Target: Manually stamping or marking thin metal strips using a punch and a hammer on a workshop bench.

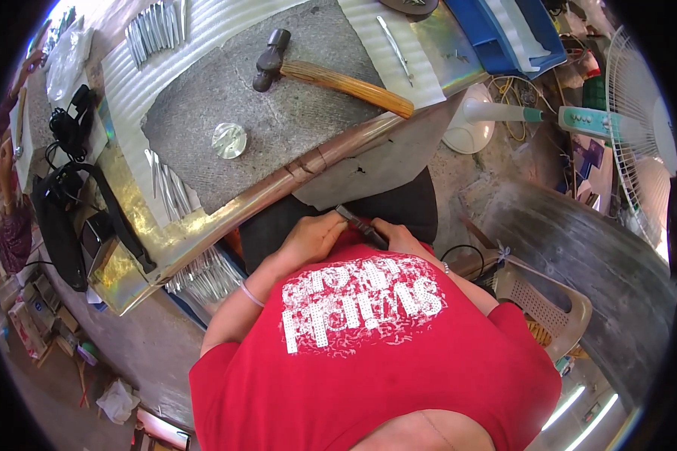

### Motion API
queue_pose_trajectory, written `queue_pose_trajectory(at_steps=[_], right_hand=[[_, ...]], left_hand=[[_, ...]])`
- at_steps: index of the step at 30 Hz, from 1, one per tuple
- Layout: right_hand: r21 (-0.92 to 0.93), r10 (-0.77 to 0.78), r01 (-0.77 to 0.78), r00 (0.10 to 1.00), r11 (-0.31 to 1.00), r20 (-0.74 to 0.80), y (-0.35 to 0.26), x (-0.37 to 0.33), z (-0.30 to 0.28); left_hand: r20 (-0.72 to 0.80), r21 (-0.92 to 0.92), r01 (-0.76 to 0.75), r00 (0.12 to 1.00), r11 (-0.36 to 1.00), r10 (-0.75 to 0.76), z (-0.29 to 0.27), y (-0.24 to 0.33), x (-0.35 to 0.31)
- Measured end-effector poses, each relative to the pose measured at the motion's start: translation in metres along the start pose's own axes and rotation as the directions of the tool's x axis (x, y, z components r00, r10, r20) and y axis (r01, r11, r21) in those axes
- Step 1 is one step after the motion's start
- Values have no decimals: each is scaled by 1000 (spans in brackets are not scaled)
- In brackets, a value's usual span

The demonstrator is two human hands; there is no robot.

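Both of my hands sit close to my body, just above my red shirt and below the bench edge. My left hand [314, 239] and my right hand [400, 239] together hold a small dark tool [362, 225], a narrow bar that slants between them. A hammer [331, 76] with a wooden handle lies on the grey work pad [203, 143] of the bench, well ahead of my hands. A small shiny metal disc [229, 140] rests on the same pad. What the tool's tip touches is hidden by my fingers.
Bundles of thin metal strips lie at the bench's top left [155, 30] and near its left edge [171, 192]. A dark bag [60, 218] sits at the left. A standing fan [639, 143], a blue tray [504, 34] and a plastic chair [541, 304] are to the right.
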State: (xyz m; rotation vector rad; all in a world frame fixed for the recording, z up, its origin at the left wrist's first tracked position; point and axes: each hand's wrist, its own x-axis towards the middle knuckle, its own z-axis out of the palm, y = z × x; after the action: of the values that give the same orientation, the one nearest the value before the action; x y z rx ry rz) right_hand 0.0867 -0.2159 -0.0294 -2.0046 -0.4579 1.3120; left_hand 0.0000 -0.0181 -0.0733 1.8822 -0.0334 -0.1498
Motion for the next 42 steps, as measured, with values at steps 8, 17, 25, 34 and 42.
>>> queue_pose_trajectory(at_steps=[8, 17, 25, 34, 42], right_hand=[[169, 15, 12, 988, 986, -156, 27, 0, -5], [174, -158, 230, 924, 957, -348, -16, 1, -17], [113, -161, 229, 891, 967, -425, -11, -11, -36], [729, -138, 297, 953, 618, -271, -15, -16, -78], [-218, -281, 184, 471, 958, -836, -52, -22, -203]], left_hand=[[587, -785, 605, 795, 134, -151, -52, 4, -9], [-73, -254, 245, 960, 936, -271, -32, 53, 31], [-211, -278, -22, 977, 960, -38, -3, 89, 97], [-212, 231, -228, 937, 946, 278, -34, 154, 155], [158, 757, -181, 983, 627, 94, -58, 142, 326]])
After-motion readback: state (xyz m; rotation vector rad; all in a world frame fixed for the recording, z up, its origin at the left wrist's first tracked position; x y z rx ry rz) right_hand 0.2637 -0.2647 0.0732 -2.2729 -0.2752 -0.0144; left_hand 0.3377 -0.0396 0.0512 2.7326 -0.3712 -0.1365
